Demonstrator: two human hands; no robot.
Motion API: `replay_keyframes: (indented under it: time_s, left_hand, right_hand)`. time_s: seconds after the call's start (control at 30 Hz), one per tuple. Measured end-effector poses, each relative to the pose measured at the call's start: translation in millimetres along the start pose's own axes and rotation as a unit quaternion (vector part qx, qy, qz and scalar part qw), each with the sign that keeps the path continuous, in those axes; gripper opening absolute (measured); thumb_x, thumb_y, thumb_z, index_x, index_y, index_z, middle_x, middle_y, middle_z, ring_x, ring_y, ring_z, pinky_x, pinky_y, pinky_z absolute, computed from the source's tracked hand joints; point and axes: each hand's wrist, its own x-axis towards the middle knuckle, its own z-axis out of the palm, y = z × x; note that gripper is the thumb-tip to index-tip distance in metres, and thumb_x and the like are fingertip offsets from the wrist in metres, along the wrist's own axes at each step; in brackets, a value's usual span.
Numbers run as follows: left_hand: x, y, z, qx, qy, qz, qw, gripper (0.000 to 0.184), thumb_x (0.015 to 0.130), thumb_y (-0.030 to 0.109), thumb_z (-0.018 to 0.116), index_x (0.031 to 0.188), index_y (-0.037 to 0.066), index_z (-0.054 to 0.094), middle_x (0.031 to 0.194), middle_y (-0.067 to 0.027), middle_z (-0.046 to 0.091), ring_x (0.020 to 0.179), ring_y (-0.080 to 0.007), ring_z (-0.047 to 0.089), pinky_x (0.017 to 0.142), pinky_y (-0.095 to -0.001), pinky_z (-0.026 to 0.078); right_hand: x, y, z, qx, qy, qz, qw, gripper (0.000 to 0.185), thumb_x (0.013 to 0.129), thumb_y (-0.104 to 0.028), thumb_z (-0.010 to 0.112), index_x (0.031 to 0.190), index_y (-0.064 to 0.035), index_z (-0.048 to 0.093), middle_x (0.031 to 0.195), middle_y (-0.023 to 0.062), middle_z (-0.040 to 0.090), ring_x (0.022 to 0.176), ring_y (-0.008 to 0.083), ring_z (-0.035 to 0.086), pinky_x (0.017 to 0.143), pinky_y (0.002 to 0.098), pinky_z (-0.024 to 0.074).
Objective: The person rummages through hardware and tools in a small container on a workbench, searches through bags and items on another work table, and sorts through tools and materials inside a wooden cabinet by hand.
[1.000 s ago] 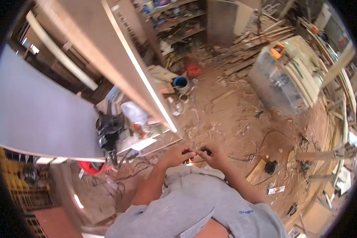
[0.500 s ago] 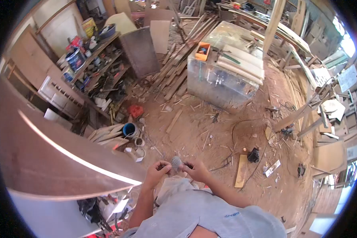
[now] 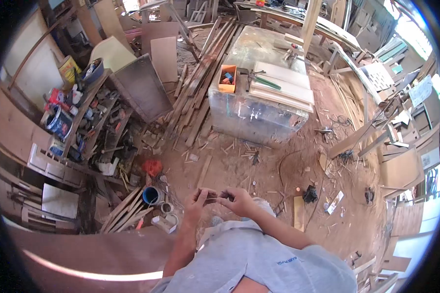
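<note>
In front of my shirt, my left hand (image 3: 199, 199) and my right hand (image 3: 235, 200) are close together, fingers pinched. A thin, light, stick-like piece (image 3: 211, 198) spans the gap between the fingertips of both hands. It is too small to tell what kind of thing it is. Below the hands, part of a grey shoe (image 3: 216, 220) shows over the dirt floor.
A worn workbench (image 3: 256, 119) ahead bears boards (image 3: 283, 83) and an orange box (image 3: 227, 79). Cluttered shelves (image 3: 90, 119), a blue-lined bucket (image 3: 151, 196) and wood strips (image 3: 124, 212) lie left. A brown panel (image 3: 98, 249) is near my left side. Offcuts and a black bundle (image 3: 310, 194) litter the floor.
The view has shifted, so the workbench and shelves sit further left and the brown panel lower. Both hands stay close together, now slightly higher in view, with the thin piece showing between them.
</note>
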Motion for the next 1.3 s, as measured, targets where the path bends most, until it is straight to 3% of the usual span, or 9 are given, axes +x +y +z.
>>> replay_keyframes:
  time_s: [0.33,0.37,0.57,0.8,0.9,1.0,1.1,1.2,1.3]
  left_hand:
    - [203,26,28,-0.017,0.115,0.048,0.992,0.027,0.11,0.022,0.054,0.111,0.0,0.069,0.097,-0.0122,0.074,0.088,-0.0227,0.074,0.085,-0.0387,0.062]
    - [227,31,33,-0.026,0.132,0.052,0.99,0.027,0.11,0.022,0.054,0.111,0.0,0.069,0.097,-0.0121,0.074,0.087,-0.0225,0.074,0.085,-0.0383,0.062]
    - [324,66,78,-0.001,0.181,0.074,0.981,0.026,0.109,0.022,0.056,0.111,0.0,0.069,0.096,-0.0112,0.074,0.085,-0.0198,0.073,0.083,-0.0354,0.061]
    - [397,89,91,0.069,0.213,0.041,0.974,0.02,0.107,0.015,0.058,0.114,-0.001,0.068,0.099,-0.0118,0.073,0.088,-0.0202,0.072,0.084,-0.0362,0.061]
    - [437,91,78,0.023,0.189,0.014,0.982,0.021,0.104,0.014,0.056,0.116,-0.001,0.066,0.097,-0.0122,0.072,0.087,-0.0226,0.072,0.084,-0.0386,0.06]
    - [490,83,45,-0.104,0.127,0.015,0.986,0.029,0.1,0.016,0.053,0.12,-0.001,0.064,0.098,-0.0126,0.071,0.088,-0.0256,0.07,0.084,-0.0419,0.059]
    - [547,79,24,-0.162,0.129,-0.063,0.976,0.034,0.097,0.021,0.052,0.122,0.001,0.063,0.1,-0.0109,0.069,0.089,-0.0275,0.068,0.084,-0.0427,0.057]
    - [585,114,39,-0.17,0.071,-0.149,0.971,0.034,0.093,0.012,0.055,0.124,0.0,0.061,0.106,-0.0112,0.068,0.096,-0.0234,0.065,0.092,-0.037,0.053]
    - [615,96,22,-0.071,0.067,-0.154,0.983,0.031,0.095,0.011,0.053,0.123,0.001,0.062,0.101,-0.0078,0.067,0.093,-0.021,0.065,0.089,-0.0327,0.052]
  right_hand:
    - [200,56,-101,0.135,-0.09,-0.045,0.986,0.032,0.095,-0.034,0.077,0.1,-0.0025,0.073,0.083,0.0077,0.074,0.074,0.0145,0.065,0.069,0.0332,0.0529]
    - [223,57,-119,0.103,-0.103,-0.08,0.986,0.03,0.095,-0.033,0.075,0.1,-0.0027,0.074,0.086,0.0133,0.075,0.078,0.0234,0.071,0.074,0.037,0.0546]
    - [319,39,-214,0.059,-0.109,-0.088,0.988,0.026,0.093,-0.028,0.076,0.103,-0.004,0.073,0.092,0.0147,0.075,0.083,0.0268,0.073,0.076,0.0387,0.0559]
    - [403,70,-222,0.142,-0.128,-0.073,0.979,0.026,0.092,-0.027,0.075,0.102,-0.0029,0.072,0.091,0.0168,0.075,0.083,0.029,0.072,0.078,0.0396,0.0566]
    - [443,79,-228,0.085,-0.118,-0.077,0.986,0.029,0.094,-0.029,0.072,0.099,-0.0008,0.07,0.089,0.0205,0.072,0.081,0.0353,0.07,0.076,0.0432,0.0552]
    - [486,69,-238,0.062,-0.072,0.002,0.995,0.03,0.097,-0.029,0.067,0.099,0.0011,0.068,0.091,0.0237,0.07,0.084,0.04,0.068,0.077,0.0454,0.0536]
    - [537,71,-238,0.048,-0.044,-0.025,0.998,0.028,0.102,-0.026,0.059,0.105,0.001,0.068,0.103,0.0249,0.069,0.096,0.0399,0.068,0.085,0.0464,0.0525]
    - [581,76,-221,-0.001,0.01,-0.088,0.996,0.031,0.105,-0.026,0.056,0.115,-0.0012,0.07,0.118,0.0239,0.067,0.108,0.0383,0.066,0.096,0.0445,0.0507]
    - [615,97,-202,-0.037,0.033,-0.136,0.99,0.035,0.105,-0.029,0.055,0.123,-0.0026,0.07,0.129,0.0237,0.065,0.116,0.0377,0.064,0.103,0.0433,0.0491]
